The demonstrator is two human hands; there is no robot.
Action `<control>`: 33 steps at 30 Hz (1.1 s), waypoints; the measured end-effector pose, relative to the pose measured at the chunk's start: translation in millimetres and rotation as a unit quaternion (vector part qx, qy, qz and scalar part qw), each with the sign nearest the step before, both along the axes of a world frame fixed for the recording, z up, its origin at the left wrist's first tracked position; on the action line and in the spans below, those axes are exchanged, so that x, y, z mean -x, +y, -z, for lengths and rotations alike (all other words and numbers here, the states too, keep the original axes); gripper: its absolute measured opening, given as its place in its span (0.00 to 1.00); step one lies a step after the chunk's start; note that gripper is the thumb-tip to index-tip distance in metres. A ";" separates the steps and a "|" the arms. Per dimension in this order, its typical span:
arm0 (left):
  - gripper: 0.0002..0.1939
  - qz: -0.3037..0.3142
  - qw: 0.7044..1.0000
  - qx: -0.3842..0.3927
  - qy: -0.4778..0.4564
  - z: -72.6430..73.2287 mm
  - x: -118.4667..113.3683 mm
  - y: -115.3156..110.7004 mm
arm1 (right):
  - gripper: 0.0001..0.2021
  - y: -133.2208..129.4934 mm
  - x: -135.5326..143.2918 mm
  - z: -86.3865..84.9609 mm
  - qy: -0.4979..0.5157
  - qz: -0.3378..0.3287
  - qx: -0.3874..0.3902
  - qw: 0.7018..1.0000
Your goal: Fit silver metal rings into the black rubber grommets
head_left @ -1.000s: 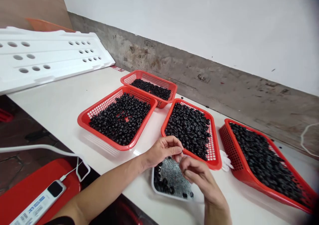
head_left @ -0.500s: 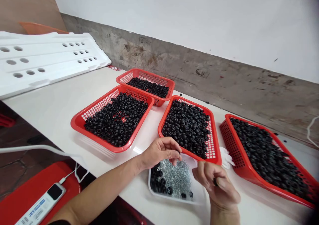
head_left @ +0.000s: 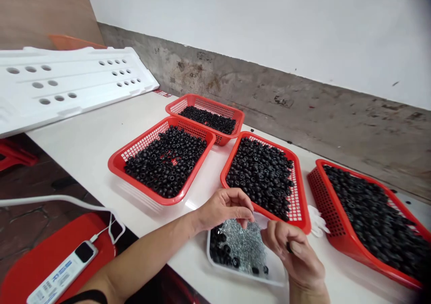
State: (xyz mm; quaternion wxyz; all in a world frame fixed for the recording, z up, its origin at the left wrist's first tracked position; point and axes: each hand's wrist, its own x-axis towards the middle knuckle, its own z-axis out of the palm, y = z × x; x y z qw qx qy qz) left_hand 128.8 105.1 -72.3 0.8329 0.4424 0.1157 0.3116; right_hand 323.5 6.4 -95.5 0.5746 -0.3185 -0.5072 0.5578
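My left hand [head_left: 229, 209] hovers over the left part of a white plastic tray [head_left: 247, 275], thumb and forefinger pinched together. Whatever is between those fingertips is too small to make out. To its right, my right hand [head_left: 294, 250] is closed on a small black part [head_left: 288, 247], which shows between thumb and curled fingers. Inside the tray lie many small clear, shiny pieces [head_left: 244, 241]. Black ring-shaped parts [head_left: 222, 250] gather along its left side, with a couple near the front edge.
Red baskets hold black ring-shaped parts: one left [head_left: 112, 165], one behind [head_left: 240, 120], one just beyond the tray [head_left: 305, 223], one right [head_left: 333, 236]. A white glove [head_left: 316, 223] lies between two baskets. A white foam panel [head_left: 84, 88] stands left. A power strip [head_left: 63, 275] rests on a red stool [head_left: 20, 268].
The view has swung slightly left, so the scene sits further right. My left hand has moved a little closer to my right; the dark part at its fingertips no longer shows clearly.
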 end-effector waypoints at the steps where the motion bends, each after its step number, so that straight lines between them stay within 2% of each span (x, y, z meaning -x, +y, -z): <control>1: 0.18 0.000 1.000 0.000 -0.001 0.2 0.1 -0.1 | 0.17 -0.2 -0.4 0.3 -0.001 -0.002 0.000 1.000; 10: 0.15 0.011 1.000 -0.005 -0.005 0.6 0.2 0.5 | 0.14 -1.0 -2.7 0.4 -0.038 -0.001 -0.014 0.999; 23: 0.15 0.006 1.000 -0.005 0.010 0.0 0.9 0.4 | 0.12 -2.9 -4.2 -1.5 -0.086 -0.009 0.012 0.996; 33: 0.16 -0.001 1.000 -0.013 0.012 3.7 -0.6 1.1 | 0.13 -4.3 -4.8 1.2 -0.088 0.045 0.061 0.993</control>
